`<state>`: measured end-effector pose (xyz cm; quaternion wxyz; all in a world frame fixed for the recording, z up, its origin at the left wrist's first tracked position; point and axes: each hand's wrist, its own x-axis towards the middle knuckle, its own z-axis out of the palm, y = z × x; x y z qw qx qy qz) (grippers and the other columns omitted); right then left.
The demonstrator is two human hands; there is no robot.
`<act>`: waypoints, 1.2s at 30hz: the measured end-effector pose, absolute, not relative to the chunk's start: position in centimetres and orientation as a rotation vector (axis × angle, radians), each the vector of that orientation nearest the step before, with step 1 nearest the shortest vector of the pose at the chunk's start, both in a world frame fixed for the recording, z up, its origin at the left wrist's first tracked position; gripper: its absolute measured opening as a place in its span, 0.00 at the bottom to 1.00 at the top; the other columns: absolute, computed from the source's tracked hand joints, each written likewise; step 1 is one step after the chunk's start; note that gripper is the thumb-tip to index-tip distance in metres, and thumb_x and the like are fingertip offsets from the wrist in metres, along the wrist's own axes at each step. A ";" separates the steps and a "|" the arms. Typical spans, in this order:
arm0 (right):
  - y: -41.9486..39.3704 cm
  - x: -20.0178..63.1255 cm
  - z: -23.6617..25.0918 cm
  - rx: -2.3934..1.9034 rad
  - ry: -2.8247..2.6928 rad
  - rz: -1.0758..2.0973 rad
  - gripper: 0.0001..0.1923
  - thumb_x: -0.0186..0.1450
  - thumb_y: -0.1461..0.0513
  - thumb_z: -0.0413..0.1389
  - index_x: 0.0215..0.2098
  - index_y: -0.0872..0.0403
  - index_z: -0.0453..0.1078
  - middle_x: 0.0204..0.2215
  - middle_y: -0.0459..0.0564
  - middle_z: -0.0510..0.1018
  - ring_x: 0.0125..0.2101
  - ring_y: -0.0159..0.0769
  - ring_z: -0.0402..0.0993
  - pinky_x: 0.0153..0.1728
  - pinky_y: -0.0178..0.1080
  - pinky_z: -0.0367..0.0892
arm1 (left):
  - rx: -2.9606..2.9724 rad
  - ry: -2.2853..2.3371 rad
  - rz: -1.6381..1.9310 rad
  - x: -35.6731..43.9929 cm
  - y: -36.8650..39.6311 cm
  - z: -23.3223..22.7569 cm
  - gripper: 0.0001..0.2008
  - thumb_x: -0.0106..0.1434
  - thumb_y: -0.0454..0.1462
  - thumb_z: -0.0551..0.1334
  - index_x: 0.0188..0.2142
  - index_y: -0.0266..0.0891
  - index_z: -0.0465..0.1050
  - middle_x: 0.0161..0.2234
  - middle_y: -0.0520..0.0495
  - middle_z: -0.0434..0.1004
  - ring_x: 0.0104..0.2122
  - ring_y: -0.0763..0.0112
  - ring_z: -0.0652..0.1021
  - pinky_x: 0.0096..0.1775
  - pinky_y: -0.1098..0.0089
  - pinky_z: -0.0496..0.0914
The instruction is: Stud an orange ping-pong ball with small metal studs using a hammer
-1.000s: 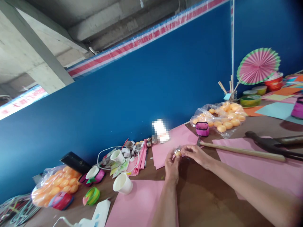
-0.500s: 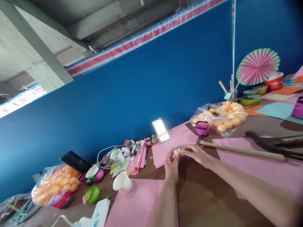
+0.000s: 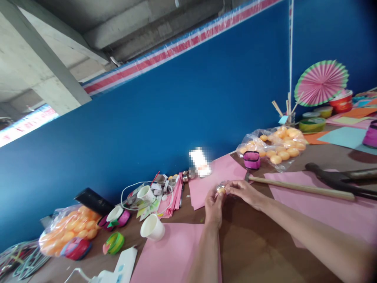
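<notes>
A small orange ball (image 3: 221,189), partly covered by shiny silver foil, sits between the fingertips of both hands. My left hand (image 3: 214,208) grips it from below and the left, thumb and fingers closed around it. From the right, my right hand (image 3: 244,192) pinches at the foil's edge with its fingertips. Just beyond them lies a sheet of pink paper (image 3: 226,169) on the brown table (image 3: 250,243). What the right fingertips pinch is small and partly hidden.
Right of the hands lie a wooden-handled hammer (image 3: 303,187) and dark-headed tools (image 3: 332,181). Bags of orange balls (image 3: 282,145) stand at both sides. To the left are a white paper cup (image 3: 152,228), a power strip (image 3: 125,265) and a green tape roll (image 3: 114,243). A blue wall (image 3: 176,118) rises behind.
</notes>
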<state>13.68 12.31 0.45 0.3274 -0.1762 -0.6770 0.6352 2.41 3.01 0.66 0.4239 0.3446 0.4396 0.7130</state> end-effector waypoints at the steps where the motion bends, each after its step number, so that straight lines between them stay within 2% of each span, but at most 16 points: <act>1: 12.4 13.7 0.4 -0.462 -1.771 1.664 0.18 0.56 0.49 0.54 0.27 0.56 0.69 0.27 0.48 0.72 0.29 0.33 0.65 0.33 0.36 0.60 | 0.861 1.101 1.788 2.4 3.0 0.6 0.20 0.54 0.39 0.64 0.47 0.38 0.69 0.44 0.43 0.75 0.44 0.63 0.74 0.49 0.61 0.65; 17: 12.4 13.8 0.5 -0.470 -1.808 1.644 0.19 0.57 0.48 0.54 0.28 0.57 0.68 0.26 0.48 0.70 0.29 0.33 0.64 0.32 0.35 0.61 | 0.900 1.101 1.785 2.4 3.2 0.4 0.18 0.55 0.38 0.63 0.46 0.37 0.69 0.44 0.43 0.75 0.44 0.63 0.74 0.49 0.62 0.65; 36: 12.1 14.1 1.0 -0.495 -1.786 1.676 0.17 0.56 0.50 0.56 0.28 0.57 0.70 0.27 0.47 0.73 0.29 0.33 0.66 0.32 0.35 0.60 | 0.924 1.143 1.758 2.2 3.1 0.4 0.22 0.55 0.38 0.63 0.50 0.39 0.66 0.44 0.43 0.75 0.45 0.63 0.74 0.49 0.62 0.65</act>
